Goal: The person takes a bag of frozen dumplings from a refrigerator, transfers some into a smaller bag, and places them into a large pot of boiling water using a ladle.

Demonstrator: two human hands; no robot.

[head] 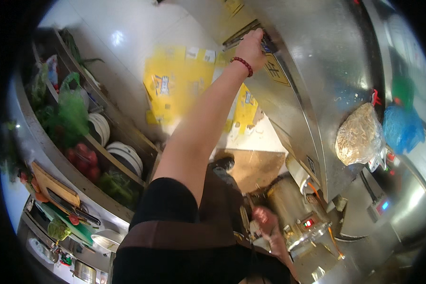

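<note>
My left hand (252, 46), with a red bead bracelet at its wrist, reaches far forward to the edge of a stainless steel cabinet door (287, 103) under the worktop. Its fingers are partly hidden against a dark slot or handle, and a yellow sign with a black character is just beside it. Low on the right, my right hand (266, 220) hangs blurred beside a round metal vessel (287, 198); its fingers are unclear, and no held object can be made out.
Yellow flattened cardboard (181, 85) and a brown board (257, 168) lie on the floor. On the steel worktop (319, 60) sits a clear bag of noodle-like food (360, 136) near a blue bag (403, 127). Left shelves hold vegetables and white round containers (124, 159); a knife (62, 200) lies by a cutting board.
</note>
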